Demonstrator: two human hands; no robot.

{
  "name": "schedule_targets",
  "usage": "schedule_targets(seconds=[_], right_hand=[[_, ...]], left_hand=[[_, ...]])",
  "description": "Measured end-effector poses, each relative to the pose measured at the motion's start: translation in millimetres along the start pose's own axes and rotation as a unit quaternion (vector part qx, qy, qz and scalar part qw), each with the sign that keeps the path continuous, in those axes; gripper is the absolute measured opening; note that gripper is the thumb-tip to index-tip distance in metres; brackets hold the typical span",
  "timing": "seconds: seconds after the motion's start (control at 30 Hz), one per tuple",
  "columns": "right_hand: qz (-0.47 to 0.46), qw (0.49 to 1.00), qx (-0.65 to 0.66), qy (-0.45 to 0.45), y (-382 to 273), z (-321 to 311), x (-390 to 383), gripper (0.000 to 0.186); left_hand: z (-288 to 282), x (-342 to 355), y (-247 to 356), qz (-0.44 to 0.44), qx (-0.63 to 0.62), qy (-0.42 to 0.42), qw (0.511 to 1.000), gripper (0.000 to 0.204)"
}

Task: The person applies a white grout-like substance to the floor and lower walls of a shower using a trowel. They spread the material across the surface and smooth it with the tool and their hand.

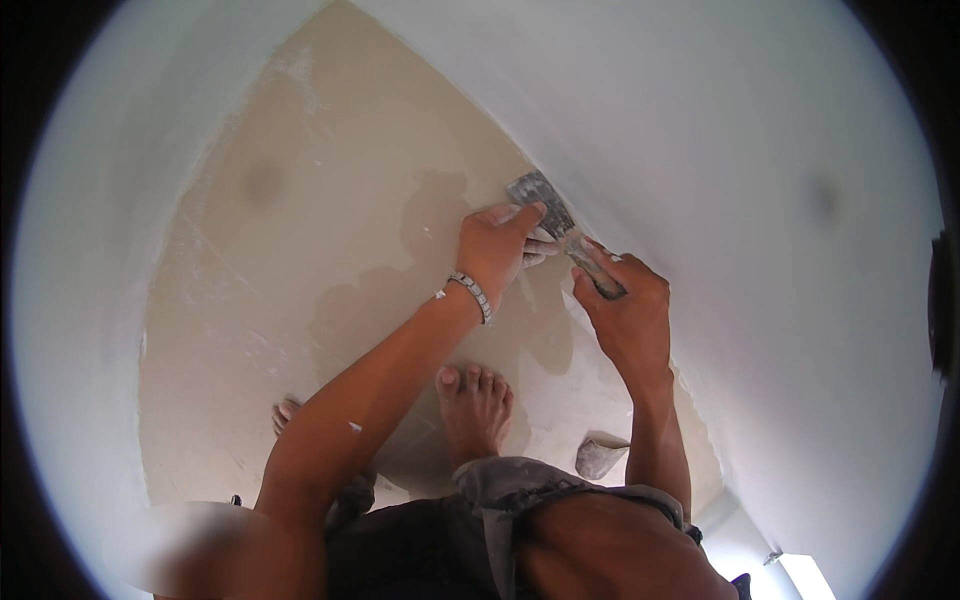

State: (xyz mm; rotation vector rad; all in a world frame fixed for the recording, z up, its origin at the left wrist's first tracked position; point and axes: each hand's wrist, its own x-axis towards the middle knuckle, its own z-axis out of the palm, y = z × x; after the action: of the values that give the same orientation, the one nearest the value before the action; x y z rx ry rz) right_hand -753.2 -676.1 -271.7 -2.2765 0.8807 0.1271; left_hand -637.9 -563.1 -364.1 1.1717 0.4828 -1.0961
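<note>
In my right hand (630,310) is a putty knife, its worn handle (598,268) wrapped by my fingers. The wide, grey-smeared blade (540,198) points away from me, lying close to the seam where the floor meets the right wall. My left hand (495,250) is closed at the blade, its thumb on the blade's face and its whitened fingers curled beside it. How far the fingers reach under the blade is hidden. A light-coloured link bracelet (474,296) circles my left wrist.
The beige floor (330,190) narrows to a far corner between a left wall (90,300) and a right wall (760,230), both pale. My bare feet (475,410) are on it. A grey, rumpled object (601,456) lies near my right forearm. White flecks dot the floor.
</note>
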Motion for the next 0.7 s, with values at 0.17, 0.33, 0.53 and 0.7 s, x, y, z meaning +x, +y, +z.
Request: schedule_targets(seconds=[0.17,0.33,0.53,0.7], right_hand=[[-0.045,0.999,0.008,0.026,9.3,4.3,0.7,0.039],[-0.025,0.999,0.011,0.019,2.7,3.2,-1.0,0.037],[-0.009,1.0,0.009,0.011,3.0,0.6,-2.4,0.038],[-0.042,0.999,0.019,0.03,4.8,9.0,4.3,0.038]], left_hand=[[-0.6,3.0,-1.2,0.008,-0.003,-0.014,1.0,0.031],[3.1,-4.0,-0.4,0.011,-0.021,0.007,1.0,0.032],[1.5,-5.9,-1.3,0.019,-0.005,-0.002,1.0,0.033],[1.7,-0.5,-0.9,0.012,-0.036,0.009,0.999,0.035]])
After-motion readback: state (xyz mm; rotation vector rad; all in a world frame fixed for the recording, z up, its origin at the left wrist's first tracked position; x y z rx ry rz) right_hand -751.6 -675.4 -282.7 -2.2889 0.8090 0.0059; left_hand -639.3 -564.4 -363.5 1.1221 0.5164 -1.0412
